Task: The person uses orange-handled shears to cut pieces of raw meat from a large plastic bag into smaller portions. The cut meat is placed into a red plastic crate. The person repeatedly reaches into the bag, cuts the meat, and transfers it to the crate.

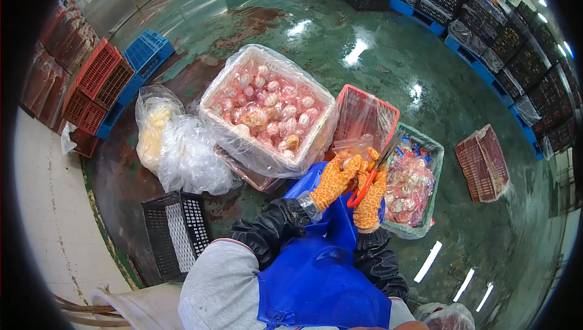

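One clear packet is held by the left hand, its patterned orange glove closed at the fingertips, over the near edge of the red crate. One pair of red-handled scissors is gripped by the right hand, gloved alike, with the blades pointed up and away from the body. Whether the packet is also touched by the right fingertips cannot be told, the two gloves being so close together.

For sound handling, the film is best kept taut and the blades turned clear of the left fingers; wet gloves would probably call for a firmer grip on the loops.

Close about the hands, one blue apron, one red crate draped in film and one green crate piled with many pink packets are seen. Beside the red crate, well over a dozen white-ribbed balls are held in one white tub. Farther out, one black crate is seen at left and one maroon crate at right.
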Action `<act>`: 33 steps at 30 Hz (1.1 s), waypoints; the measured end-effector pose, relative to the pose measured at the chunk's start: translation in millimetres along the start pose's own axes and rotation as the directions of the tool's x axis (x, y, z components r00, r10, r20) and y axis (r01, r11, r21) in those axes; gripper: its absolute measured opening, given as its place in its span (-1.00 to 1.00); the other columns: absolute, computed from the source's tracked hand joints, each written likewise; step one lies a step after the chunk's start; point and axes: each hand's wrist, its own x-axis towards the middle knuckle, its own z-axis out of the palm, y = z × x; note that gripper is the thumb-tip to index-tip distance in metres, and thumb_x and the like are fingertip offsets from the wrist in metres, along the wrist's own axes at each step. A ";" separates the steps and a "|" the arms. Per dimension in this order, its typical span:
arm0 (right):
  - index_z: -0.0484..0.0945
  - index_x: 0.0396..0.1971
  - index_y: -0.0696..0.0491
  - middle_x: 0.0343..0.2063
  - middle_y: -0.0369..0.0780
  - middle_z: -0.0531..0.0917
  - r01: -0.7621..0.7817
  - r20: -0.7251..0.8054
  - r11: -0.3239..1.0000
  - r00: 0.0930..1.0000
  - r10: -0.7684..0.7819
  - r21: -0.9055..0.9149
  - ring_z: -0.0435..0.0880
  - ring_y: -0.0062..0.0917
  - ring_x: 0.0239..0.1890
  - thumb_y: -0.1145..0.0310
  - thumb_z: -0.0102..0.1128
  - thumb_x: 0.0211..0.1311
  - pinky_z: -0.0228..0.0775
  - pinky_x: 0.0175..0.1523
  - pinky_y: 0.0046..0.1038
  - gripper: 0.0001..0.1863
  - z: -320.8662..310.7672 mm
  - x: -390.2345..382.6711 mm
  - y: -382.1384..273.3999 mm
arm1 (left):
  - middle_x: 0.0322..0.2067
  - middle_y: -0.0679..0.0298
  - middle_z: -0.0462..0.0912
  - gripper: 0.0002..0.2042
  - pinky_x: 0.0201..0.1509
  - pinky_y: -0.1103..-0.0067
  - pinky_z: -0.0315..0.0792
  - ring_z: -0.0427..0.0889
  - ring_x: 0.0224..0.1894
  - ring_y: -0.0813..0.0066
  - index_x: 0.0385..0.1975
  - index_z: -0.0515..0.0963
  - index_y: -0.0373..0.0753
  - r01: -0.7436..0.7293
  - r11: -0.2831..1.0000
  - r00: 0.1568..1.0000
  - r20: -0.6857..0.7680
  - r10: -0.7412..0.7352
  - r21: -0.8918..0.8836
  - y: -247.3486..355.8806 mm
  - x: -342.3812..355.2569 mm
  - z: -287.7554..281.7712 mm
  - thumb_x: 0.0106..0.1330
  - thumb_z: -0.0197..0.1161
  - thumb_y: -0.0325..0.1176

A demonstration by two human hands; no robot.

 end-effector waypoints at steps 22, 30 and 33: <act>0.43 -0.06 0.10 -0.44 -0.24 0.57 0.291 0.322 0.497 0.946 -0.024 -0.818 0.51 -0.62 -0.36 0.21 0.21 0.08 0.35 -0.21 -0.56 -0.56 0.9 0.1 -16.9 | -0.72 0.33 0.41 -0.71 -0.77 0.65 0.26 0.37 -0.77 0.59 -0.33 0.37 -0.15 -0.083 0.989 0.936 -0.350 0.035 -0.124 -10.9 33.9 -19.9 0.29 -0.01 -0.03; 0.43 -0.07 0.14 -0.42 -0.21 0.59 0.033 0.205 0.698 0.965 0.164 -0.715 0.55 -0.54 -0.38 0.22 0.20 0.10 0.37 -0.23 -0.51 -0.56 -17.6 3.3 5.3 | -0.62 0.34 0.47 -0.67 -0.74 0.67 0.30 0.38 -0.73 0.63 -0.09 0.35 -0.13 -0.193 0.974 0.933 -0.285 0.219 0.116 -34.0 46.4 -30.0 0.28 0.03 -0.07; 0.43 -0.07 0.14 -0.47 -0.25 0.57 0.169 0.262 0.645 0.964 0.050 -0.746 0.51 -0.61 -0.44 0.23 0.19 0.11 0.34 -0.31 -0.56 -0.58 -13.6 6.8 -0.1 | -0.65 0.35 0.45 -0.69 -0.76 0.66 0.25 0.35 -0.76 0.63 -0.15 0.37 -0.13 -0.219 0.909 0.911 -0.258 0.320 0.355 -44.1 52.4 -36.2 0.28 0.02 -0.05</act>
